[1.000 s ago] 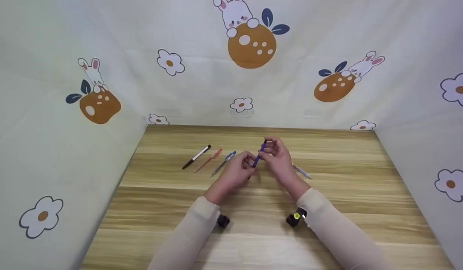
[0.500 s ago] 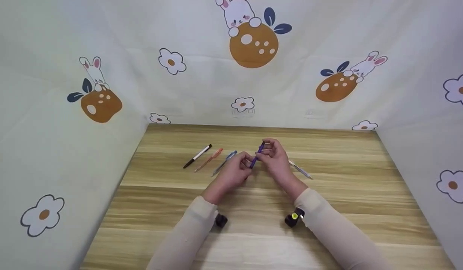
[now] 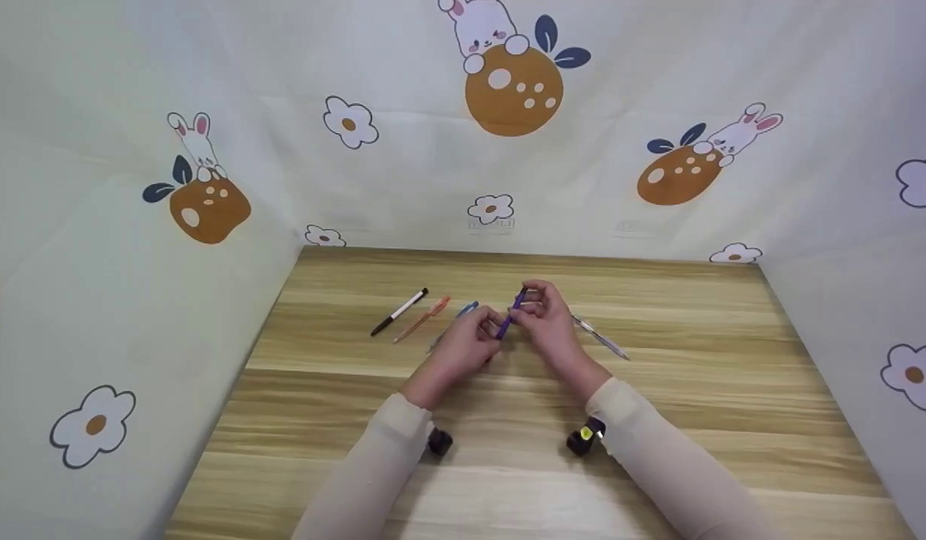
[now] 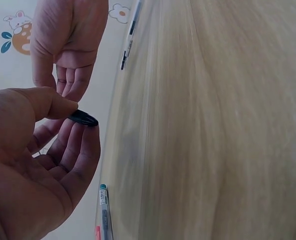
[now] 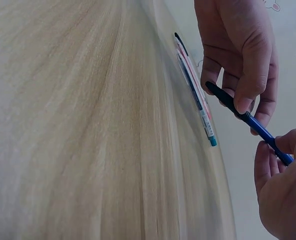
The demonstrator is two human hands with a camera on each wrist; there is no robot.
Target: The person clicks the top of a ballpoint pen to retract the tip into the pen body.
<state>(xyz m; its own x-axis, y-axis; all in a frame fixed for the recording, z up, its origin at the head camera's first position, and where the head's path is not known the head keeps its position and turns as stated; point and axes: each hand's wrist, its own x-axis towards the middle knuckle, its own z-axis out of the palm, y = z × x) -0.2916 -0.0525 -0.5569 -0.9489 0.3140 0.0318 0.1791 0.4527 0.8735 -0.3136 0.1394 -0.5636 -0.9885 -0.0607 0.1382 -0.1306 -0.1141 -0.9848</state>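
Note:
Both hands hold a purple-blue pen slantwise above the table. My left hand pinches its dark lower end between thumb and fingers. Higher up, the thumb and fingers of my right hand grip the pen's body, seen as bright blue in the right wrist view. Left of the hands lie a blue pen, partly hidden by the left hand, an orange-red pen and a white pen with black ends. A clear pen lies right of the right hand.
The wood-grain table is walled by a pale printed cloth at the back and both sides. Small dark wrist cameras hang under the sleeves.
Both hands have shifted slightly left and toward the body with the pen still between them. More of the clear pen on the right now shows. The head view has turned slightly left.

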